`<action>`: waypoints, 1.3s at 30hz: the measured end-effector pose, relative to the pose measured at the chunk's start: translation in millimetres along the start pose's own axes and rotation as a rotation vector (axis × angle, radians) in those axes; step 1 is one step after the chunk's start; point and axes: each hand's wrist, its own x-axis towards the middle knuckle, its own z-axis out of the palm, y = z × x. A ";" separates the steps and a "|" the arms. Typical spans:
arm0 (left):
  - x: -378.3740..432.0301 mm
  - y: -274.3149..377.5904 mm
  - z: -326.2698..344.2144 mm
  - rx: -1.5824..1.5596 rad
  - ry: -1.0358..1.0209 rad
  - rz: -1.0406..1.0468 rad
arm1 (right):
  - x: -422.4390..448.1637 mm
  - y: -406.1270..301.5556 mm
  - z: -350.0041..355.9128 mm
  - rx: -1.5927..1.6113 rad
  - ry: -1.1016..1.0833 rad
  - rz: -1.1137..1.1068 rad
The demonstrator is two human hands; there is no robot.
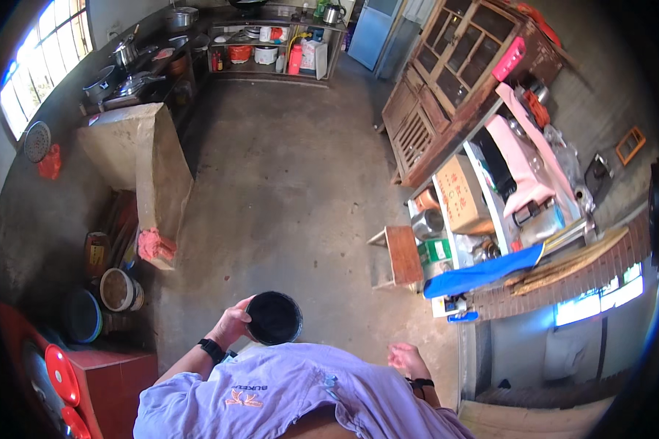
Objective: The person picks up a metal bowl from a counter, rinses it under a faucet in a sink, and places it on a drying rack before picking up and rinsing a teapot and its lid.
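My left hand (235, 324) grips the rim of a round black container (274, 318), with the thumb on the near side of the edge. The container's mouth faces up towards me, and its inside is too dark to make out. Its lower part is hidden from this angle. Over the concrete floor (285, 219), my right hand (408, 359) hangs by my right side. Its fingers are loosely bent, and no object shows in it. A dark watch is on my left wrist, and a dark band circles the right one.
A wooden stool (403, 255) stands at right by the loaded white shelf (486, 181) and wooden cabinet (445, 71). On the left are a masonry partition (152, 137), a white bucket (119, 290) and a red-tiled counter (115, 378). A cooking counter (197, 66) lines the back.
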 end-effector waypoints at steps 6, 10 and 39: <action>87.1 89.1 -25.2 -0.034 0.047 0.082 | 33.0 -12.9 -44.9 -0.381 0.197 -0.085; 143.4 143.0 -29.0 0.017 0.122 0.121 | 73.0 18.7 -82.9 0.570 -0.004 0.417; 609.0 465.3 -10.1 -0.018 0.206 0.234 | 612.7 -572.7 38.3 -0.235 -0.340 0.095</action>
